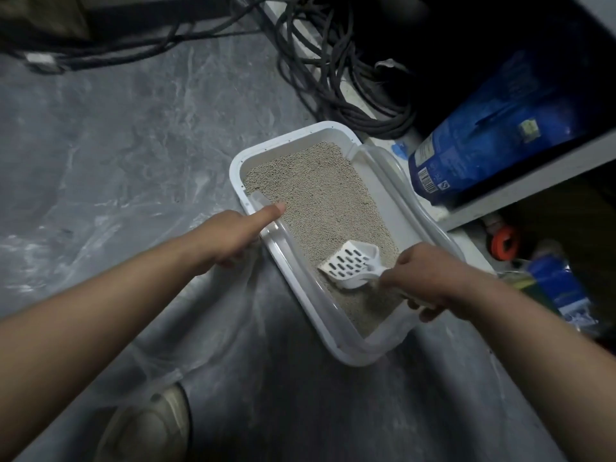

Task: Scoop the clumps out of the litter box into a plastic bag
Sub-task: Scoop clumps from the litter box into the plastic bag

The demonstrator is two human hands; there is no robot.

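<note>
Scoop (350,265) gripped by right hand (420,279), slotted head resting on litter at near end of litter box (336,348). Left hand (230,236) grips box's left rim and clear plastic bag (186,328), thumb extended over rim.

A grey, marbled floor (116,145) is seen across the view. A tangle of dark cables (333,78) is heaped at the top, by a pale ledge. A large blue bag (493,135) with a barcode is propped on a white shelf (533,178) at the right. Below the shelf, an orange round object (505,241) and a smaller blue packet (563,288) are found. A pale shoe (150,425) is seen at the bottom left.
</note>
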